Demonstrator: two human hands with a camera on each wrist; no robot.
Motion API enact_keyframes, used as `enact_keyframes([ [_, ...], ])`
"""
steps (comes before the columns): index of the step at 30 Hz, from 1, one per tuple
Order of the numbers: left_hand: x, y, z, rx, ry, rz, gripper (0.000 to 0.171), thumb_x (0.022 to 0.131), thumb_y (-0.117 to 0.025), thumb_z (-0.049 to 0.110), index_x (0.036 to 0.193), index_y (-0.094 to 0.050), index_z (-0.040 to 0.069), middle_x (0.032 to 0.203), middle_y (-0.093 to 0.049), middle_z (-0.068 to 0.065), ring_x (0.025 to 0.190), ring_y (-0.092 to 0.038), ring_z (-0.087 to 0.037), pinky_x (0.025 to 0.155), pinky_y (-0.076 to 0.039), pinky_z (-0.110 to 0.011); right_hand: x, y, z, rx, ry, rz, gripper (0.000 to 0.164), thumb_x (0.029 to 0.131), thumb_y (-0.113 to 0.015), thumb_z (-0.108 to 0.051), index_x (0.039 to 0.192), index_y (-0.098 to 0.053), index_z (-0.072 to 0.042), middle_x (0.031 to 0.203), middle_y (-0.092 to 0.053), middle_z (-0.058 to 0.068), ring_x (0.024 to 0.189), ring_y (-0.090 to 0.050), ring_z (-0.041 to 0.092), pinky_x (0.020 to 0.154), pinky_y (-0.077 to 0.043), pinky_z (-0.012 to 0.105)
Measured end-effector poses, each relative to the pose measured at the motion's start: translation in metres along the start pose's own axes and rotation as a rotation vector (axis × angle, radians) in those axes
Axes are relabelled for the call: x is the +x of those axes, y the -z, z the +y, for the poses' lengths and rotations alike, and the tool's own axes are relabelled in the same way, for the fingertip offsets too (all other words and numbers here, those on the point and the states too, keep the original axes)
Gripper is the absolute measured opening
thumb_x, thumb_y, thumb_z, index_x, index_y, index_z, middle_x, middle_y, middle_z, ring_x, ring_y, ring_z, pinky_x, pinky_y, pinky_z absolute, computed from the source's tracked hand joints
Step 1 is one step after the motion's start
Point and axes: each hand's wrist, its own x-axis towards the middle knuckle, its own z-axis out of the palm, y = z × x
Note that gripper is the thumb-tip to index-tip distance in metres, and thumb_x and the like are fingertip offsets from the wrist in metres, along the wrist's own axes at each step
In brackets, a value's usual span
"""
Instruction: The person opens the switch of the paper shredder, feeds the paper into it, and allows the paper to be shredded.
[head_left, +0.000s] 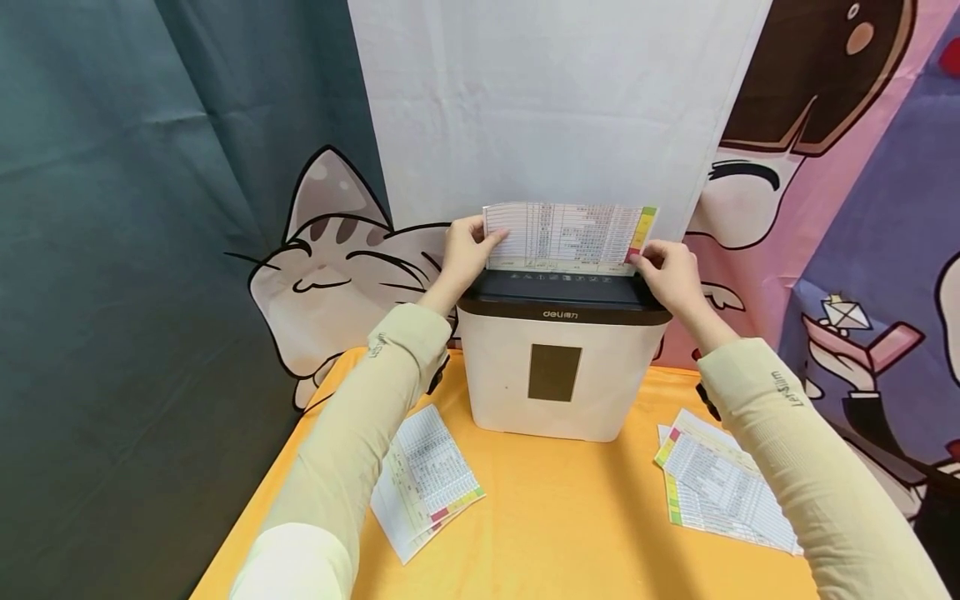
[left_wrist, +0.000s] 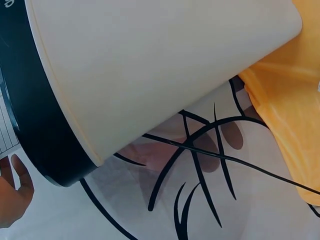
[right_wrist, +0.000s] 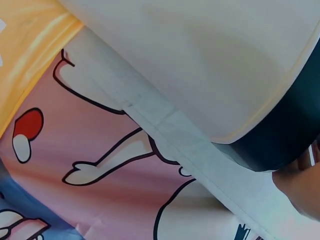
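Observation:
A printed paper sheet (head_left: 570,237) with a coloured strip along its right side stands upright over the dark top of a white paper shredder (head_left: 495,367). My left hand (head_left: 467,247) pinches the sheet's left edge between thumb and fingers. At the opposite edge, my right hand (head_left: 670,271) pinches the sheet near its lower right corner. The sheet's bottom edge meets the shredder's top; whether it is inside the slot I cannot tell. In the left wrist view, part of the left hand (left_wrist: 15,192) shows beside the shredder's dark rim. The right hand (right_wrist: 302,187) is partly cut off in its wrist view.
Printed sheets (head_left: 431,475) lie overlapping on the yellow tablecloth (head_left: 555,517) at the left. More printed sheets (head_left: 723,483) lie at the right, partly behind the right sleeve. A black cord (left_wrist: 235,159) runs behind the shredder. A cartoon-printed curtain (head_left: 555,108) hangs close behind.

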Motion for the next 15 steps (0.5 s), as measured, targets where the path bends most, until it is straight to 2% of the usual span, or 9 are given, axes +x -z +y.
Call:
enact_keyframes([
  [3, 0.0002, -0.0017, -0.0003, 0.027, 0.009, 0.002, 0.023, 0.089, -0.065, 0.016, 0.103, -0.07, -0.002, 0.095, -0.071, -0.02, 0.083, -0.067, -0.027, 0.063, -0.044, -0.017, 0.0008, 0.0008, -0.0017, 0.031, 0.01, 0.082, 0.023, 0.094, -0.058, -0.016, 0.095, -0.065, 0.006, 0.088, -0.064, 0.023, 0.066, -0.043, 0.006, 0.06, -0.034, 0.015],
  [5, 0.0001, -0.0029, -0.0009, 0.042, 0.014, -0.001, 0.023, 0.089, -0.065, 0.017, 0.102, -0.07, -0.002, 0.094, -0.071, -0.02, 0.084, -0.067, -0.027, 0.064, -0.045, -0.017, 0.0013, 0.0013, -0.0035, 0.051, 0.004, 0.106, 0.024, 0.094, -0.058, -0.017, 0.095, -0.064, 0.006, 0.09, -0.064, 0.022, 0.065, -0.042, 0.003, 0.059, -0.034, 0.013],
  [11, -0.0021, -0.0053, -0.0022, 0.087, 0.029, -0.02, 0.024, 0.089, -0.065, 0.019, 0.101, -0.07, -0.001, 0.095, -0.071, -0.018, 0.085, -0.067, -0.026, 0.069, -0.049, -0.024, 0.0018, -0.0045, -0.0058, 0.026, -0.015, 0.134, 0.025, 0.094, -0.057, -0.018, 0.089, -0.062, 0.006, 0.084, -0.062, 0.02, 0.063, -0.041, 0.009, 0.055, -0.032, 0.017],
  [15, -0.0041, -0.0056, -0.0024, 0.103, 0.032, -0.024, 0.024, 0.089, -0.066, 0.02, 0.1, -0.071, 0.0, 0.094, -0.071, -0.018, 0.084, -0.066, -0.026, 0.069, -0.048, -0.024, 0.0008, -0.0078, -0.0051, 0.011, -0.025, 0.14, 0.024, 0.094, -0.057, -0.016, 0.092, -0.065, 0.007, 0.082, -0.062, 0.021, 0.063, -0.041, 0.012, 0.055, -0.032, 0.018],
])
